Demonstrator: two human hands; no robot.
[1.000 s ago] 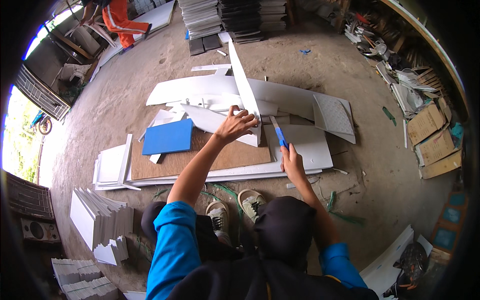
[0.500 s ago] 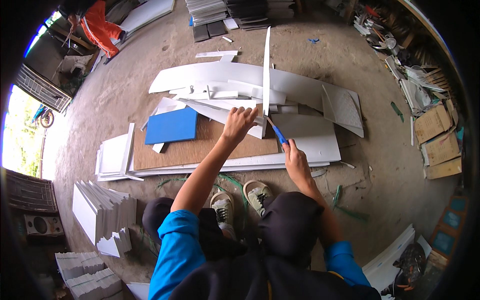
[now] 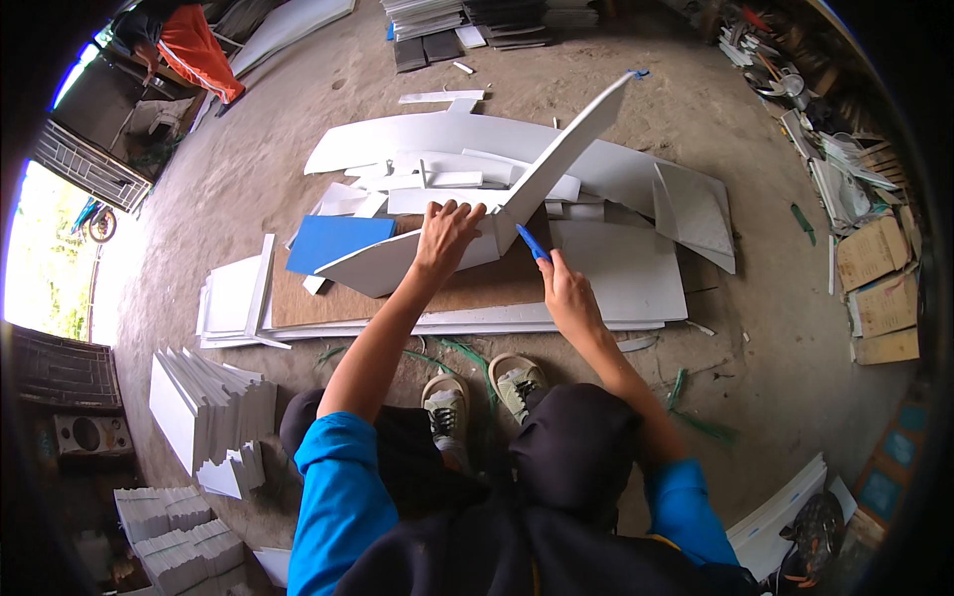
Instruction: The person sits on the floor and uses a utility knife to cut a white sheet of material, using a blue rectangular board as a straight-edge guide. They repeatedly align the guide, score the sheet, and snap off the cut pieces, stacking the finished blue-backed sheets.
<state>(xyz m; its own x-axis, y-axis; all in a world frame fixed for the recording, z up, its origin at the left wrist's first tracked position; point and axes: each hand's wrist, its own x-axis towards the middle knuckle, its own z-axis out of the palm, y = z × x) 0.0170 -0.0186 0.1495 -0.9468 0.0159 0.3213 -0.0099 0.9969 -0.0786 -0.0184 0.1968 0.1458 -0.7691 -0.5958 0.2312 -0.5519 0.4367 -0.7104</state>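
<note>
My left hand [image 3: 449, 236] grips the upper edge of a white foam-like board [image 3: 383, 263], fingers bent over it. The board stands on edge above a brown wooden sheet [image 3: 437, 296]. At its right end a long white panel [image 3: 568, 149] angles up and away to the far right; whether the two are one bent piece I cannot tell. My right hand [image 3: 570, 294] is closed round a blue-handled knife [image 3: 534, 243], its tip close to the corner where the panels meet. A blue board [image 3: 343, 241] lies left of my left hand, partly covered by the white one.
Large white sheets [image 3: 621, 273] and offcuts lie under and beyond the wooden sheet. White stacks [image 3: 214, 402] stand at the left. Cardboard [image 3: 879, 263] leans at the right. A person in orange trousers [image 3: 197, 50] is at the far left. Green strapping [image 3: 701, 422] lies near my feet.
The upright white panel has swung over to the right, and the left board now stands in front of the blue board. Both hands have shifted a little left.
</note>
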